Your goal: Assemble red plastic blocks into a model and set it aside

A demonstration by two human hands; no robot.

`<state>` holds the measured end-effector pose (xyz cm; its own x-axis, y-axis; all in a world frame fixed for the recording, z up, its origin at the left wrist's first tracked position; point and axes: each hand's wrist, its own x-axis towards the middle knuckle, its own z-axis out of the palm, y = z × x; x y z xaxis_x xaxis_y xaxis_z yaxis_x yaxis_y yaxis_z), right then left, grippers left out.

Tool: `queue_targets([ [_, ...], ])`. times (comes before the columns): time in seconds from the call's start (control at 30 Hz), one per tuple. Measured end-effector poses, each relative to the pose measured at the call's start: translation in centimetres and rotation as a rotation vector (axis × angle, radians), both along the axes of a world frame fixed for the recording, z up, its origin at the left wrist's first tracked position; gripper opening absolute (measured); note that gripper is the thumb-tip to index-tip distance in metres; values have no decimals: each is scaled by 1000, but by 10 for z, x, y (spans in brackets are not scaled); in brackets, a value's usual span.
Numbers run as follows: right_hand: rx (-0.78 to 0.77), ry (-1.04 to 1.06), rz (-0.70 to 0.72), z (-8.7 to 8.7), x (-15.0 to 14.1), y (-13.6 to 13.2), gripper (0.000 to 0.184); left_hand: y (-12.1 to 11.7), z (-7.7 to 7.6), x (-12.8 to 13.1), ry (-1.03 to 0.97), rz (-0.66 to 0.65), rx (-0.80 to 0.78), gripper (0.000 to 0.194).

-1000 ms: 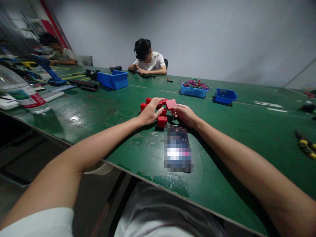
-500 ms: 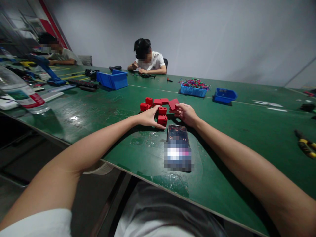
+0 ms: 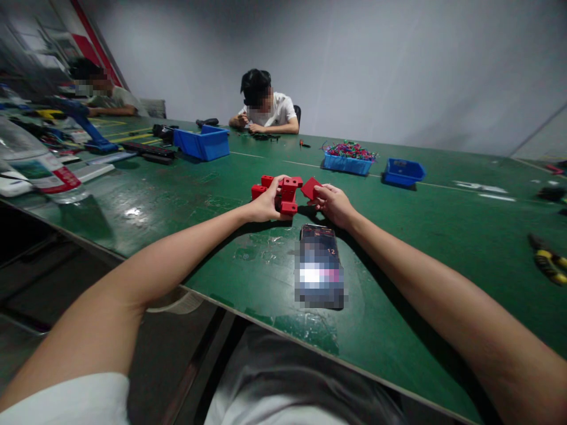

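My left hand [image 3: 264, 205] is closed around a small red block [image 3: 289, 195], lifted a little above the green table [image 3: 186, 200]. My right hand [image 3: 333, 203] pinches a flat red plate [image 3: 310, 188], tilted, just right of that block. More red blocks [image 3: 260, 188] lie on the table behind my left hand. A phone [image 3: 319, 265] lies flat on the table in front of both hands.
A blue bin [image 3: 202, 143] stands at the back left, a blue tray of coloured wires [image 3: 349, 158] and a small blue bin [image 3: 403, 172] at the back right. Two other people sit at the far side. A bottle [image 3: 31, 162] lies at the left edge, a yellow-black tool [image 3: 549, 264] at the right.
My left hand came back from the block pile, took hold of a red block near the phone and raised it beside the plate. My right hand stayed almost still with the plate.
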<state>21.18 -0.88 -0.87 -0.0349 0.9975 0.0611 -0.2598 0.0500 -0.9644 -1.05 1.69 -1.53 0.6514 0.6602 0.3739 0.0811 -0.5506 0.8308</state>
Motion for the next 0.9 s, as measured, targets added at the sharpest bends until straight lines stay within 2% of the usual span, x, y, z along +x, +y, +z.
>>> queue_targets([
  [0.3,66,3,9,-3,1,4,37,-2,2,0,26,-52,86,98],
  [0.53,134,-66,49,-5,1,1,46,-7,11,-3,110,-43,129,96],
  [0.7,134,-63,56,-3,-2,-3,40,-8,11,-4,131,-21,108,103],
  [0.9,53,-45,23,-1,-2,-1,30,-8,11,-4,140,-15,128,103],
])
